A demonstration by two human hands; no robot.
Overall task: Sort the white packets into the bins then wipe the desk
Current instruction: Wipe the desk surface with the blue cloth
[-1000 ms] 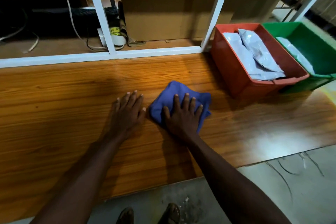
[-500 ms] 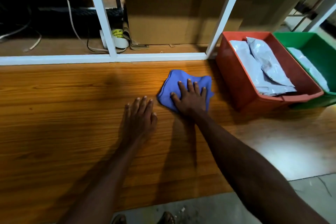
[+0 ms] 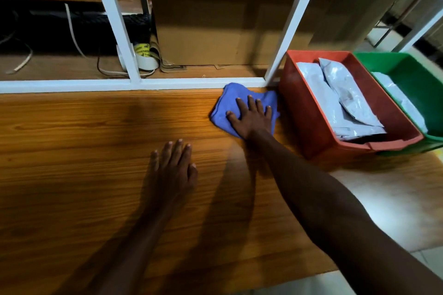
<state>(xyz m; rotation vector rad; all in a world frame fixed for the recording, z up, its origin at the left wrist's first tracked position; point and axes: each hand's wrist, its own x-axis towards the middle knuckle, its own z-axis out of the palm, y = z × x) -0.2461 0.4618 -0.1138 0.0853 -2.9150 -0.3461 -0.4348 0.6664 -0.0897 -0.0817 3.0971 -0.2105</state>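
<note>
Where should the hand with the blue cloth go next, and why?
Probably back toward the person, sweeping left. The right hand presses the blue cloth flat at the far edge of the desk, against the white frame and beside the red bin, so there is no room ahead. The left hand rests on open wood that the cloth could cover.

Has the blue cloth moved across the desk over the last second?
Yes. The blue cloth under the right hand has slid away from the person, up against the white frame.
</note>
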